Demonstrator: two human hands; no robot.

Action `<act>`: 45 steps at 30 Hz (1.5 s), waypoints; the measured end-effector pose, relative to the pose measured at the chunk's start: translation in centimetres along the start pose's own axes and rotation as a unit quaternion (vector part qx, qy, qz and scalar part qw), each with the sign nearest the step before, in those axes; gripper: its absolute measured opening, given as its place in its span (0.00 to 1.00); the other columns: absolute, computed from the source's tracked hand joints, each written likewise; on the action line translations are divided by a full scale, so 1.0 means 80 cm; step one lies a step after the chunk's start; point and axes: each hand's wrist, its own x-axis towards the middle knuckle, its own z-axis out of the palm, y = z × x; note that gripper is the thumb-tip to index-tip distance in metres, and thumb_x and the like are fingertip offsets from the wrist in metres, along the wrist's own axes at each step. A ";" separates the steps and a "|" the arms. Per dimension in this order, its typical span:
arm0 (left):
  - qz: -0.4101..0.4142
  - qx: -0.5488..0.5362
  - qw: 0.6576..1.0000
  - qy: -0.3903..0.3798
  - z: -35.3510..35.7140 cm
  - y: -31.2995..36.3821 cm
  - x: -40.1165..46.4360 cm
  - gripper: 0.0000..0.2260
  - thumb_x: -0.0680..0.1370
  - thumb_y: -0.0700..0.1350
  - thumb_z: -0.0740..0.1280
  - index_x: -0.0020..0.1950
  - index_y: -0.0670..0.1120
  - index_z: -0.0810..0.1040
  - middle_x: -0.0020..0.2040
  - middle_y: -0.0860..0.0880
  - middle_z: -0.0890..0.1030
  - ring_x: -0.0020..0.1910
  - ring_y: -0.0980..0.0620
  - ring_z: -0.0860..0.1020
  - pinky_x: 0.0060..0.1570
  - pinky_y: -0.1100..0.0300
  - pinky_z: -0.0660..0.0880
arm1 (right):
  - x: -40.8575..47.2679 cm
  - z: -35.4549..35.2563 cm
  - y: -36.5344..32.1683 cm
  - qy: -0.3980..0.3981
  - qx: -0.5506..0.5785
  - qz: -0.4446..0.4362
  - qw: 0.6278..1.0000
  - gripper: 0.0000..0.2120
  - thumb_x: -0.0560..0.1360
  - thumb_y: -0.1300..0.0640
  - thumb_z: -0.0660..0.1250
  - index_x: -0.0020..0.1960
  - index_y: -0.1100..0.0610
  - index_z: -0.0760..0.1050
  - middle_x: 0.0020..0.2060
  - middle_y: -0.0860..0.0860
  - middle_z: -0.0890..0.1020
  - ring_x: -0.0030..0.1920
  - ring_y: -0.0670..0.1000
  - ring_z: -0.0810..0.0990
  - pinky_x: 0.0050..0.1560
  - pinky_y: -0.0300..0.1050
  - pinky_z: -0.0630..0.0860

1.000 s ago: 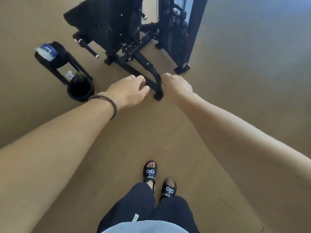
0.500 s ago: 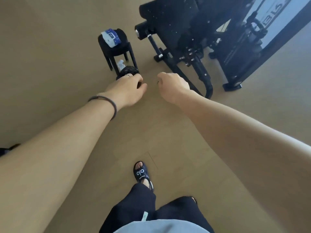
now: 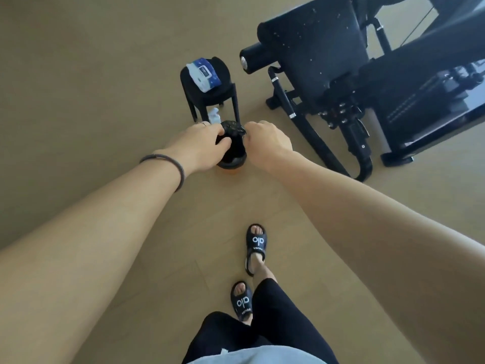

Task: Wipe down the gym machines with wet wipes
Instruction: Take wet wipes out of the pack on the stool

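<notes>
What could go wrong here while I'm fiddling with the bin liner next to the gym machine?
Both the left hand and the right hand are at the black liner of the small bin; a hard tug might tip it. The spray bottle stands close behind and could get knocked. The gym machine has a floor bar near your feet, a possible trip.

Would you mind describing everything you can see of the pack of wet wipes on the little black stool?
The pack of wet wipes is a soft, flat pouch, white with blue ends and a blue-edged label patch on its top face. It looks like thin plastic film, slightly puffed. It lies flat, askew, on the round seat of the black stool, overhanging no leg visibly. Whether its flap is open cannot be told. Nothing else touches it; both hands are lower down, at the black bin.
</notes>
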 end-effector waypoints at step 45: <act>0.228 0.205 0.939 -0.155 -0.103 -0.397 0.885 0.24 0.80 0.49 0.64 0.76 0.49 0.66 0.70 0.47 0.71 0.63 0.45 0.74 0.51 0.51 0.73 | 0.833 0.239 -0.140 0.032 0.277 0.341 0.898 0.21 0.77 0.56 0.69 0.68 0.57 0.69 0.61 0.54 0.75 0.59 0.54 0.76 0.53 0.50 0.78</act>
